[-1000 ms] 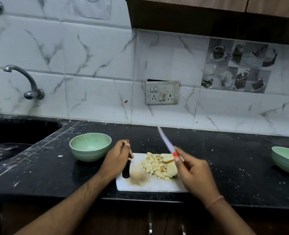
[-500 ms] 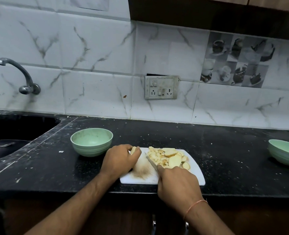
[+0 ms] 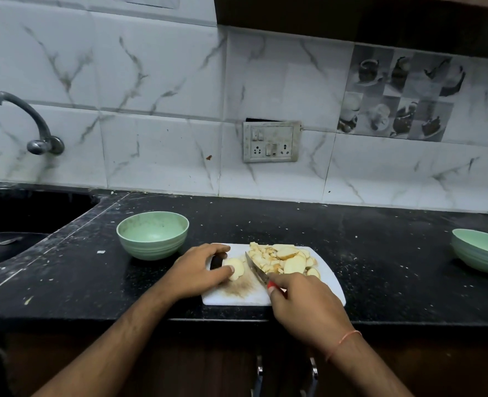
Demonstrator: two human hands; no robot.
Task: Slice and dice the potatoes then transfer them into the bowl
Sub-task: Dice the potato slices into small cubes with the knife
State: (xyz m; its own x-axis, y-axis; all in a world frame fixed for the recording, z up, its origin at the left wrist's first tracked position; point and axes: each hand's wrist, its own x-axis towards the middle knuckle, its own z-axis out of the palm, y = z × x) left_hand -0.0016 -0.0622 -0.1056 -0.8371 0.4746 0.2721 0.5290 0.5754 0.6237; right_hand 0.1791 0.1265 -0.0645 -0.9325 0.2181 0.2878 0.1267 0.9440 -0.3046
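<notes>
Head view. White cutting board [image 3: 237,295] sits at the near edge of the black counter [image 3: 380,253], a brown stain on its near-left part. Left hand [image 3: 197,270] lies on the board's left end, thumb and fingertips pinching a pale potato piece [image 3: 235,267] flat against it, probably to steady it for the next cut. A dark shape under the fingers looks like the board's handle slot, though the view is too poor to be sure.

Right hand [image 3: 303,302] is clenched round the red handle of a knife [image 3: 255,269]. The blade angles far-left and lies between the held piece and the heap of cut potato [image 3: 285,259], seemingly fencing finished pieces off on the board's right half.

Green bowl [image 3: 152,234] stands just left of the board, holding no potato, close enough for an easy scrape-in. Second green bowl [image 3: 480,253] sits well apart at far right. Tap [image 3: 25,121] and sink [image 3: 22,224] at left; socket [image 3: 271,141] on the tiled wall.

Judgement: dicing nearly done, transfer not begun.
</notes>
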